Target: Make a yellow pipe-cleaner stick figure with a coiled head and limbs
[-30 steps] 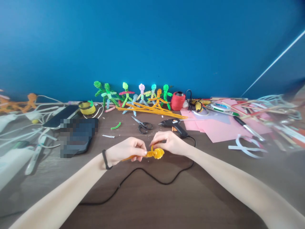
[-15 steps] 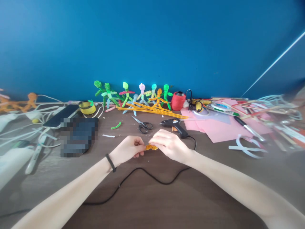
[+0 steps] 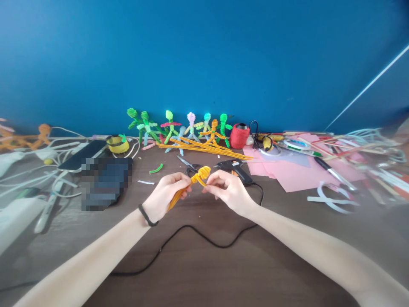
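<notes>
— Two hands up over the brown table (image 3: 204, 273)?
— Yes. Left hand (image 3: 166, 196) pinched shut on the orange pipe cleaner (image 3: 191, 181). Right hand (image 3: 228, 189) pinching its coiled top end.
— Behind them?
— Black scissors (image 3: 191, 167), a black glue gun (image 3: 234, 168), a row of little pipe-cleaner figures (image 3: 179, 125) by the blue wall (image 3: 204, 55).

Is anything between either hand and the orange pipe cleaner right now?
Nothing visible. The left hand grips the orange pipe cleaner by its straight stem, and the right hand pinches it just below the coiled end. The scissors and glue gun lie behind, on the table.
</notes>
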Motion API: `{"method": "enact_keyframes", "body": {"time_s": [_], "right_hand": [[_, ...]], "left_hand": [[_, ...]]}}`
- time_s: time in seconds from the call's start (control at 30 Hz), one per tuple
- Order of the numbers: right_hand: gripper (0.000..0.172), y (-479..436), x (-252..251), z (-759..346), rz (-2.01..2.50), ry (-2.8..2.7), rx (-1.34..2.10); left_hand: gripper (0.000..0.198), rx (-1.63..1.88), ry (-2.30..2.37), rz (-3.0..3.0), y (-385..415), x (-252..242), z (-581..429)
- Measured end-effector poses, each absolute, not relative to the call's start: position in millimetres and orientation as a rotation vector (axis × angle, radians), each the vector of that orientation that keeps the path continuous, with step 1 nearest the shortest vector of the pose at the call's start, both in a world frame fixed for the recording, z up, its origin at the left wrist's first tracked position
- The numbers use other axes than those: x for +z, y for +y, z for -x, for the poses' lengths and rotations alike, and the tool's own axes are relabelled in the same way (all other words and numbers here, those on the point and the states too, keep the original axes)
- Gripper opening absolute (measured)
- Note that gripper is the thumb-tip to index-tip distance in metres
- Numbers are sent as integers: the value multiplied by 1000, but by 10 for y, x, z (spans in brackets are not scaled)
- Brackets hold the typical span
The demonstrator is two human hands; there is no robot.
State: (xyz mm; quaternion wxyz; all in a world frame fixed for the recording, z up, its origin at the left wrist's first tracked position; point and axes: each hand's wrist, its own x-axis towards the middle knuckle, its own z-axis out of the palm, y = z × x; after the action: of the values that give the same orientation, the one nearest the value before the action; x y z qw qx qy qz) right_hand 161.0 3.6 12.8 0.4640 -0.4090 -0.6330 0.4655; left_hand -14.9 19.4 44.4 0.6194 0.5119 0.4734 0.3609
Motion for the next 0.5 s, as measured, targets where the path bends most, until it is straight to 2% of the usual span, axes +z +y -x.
{"method": "enact_keyframes", "body": {"time_s": [0.1,0.3,0.5], "right_hand": [[19,108,106,-1628,972,-1443,1347],[19,235,13,-1744,796,-1487,1692],[21,287,-27,-1804,915,-1647,1617]], "left_hand": [[15,794,983,-1131,202,461,168],[16,667,833,-1078,205,490,208],[19,399,794,-1197,182,522,225]]}}
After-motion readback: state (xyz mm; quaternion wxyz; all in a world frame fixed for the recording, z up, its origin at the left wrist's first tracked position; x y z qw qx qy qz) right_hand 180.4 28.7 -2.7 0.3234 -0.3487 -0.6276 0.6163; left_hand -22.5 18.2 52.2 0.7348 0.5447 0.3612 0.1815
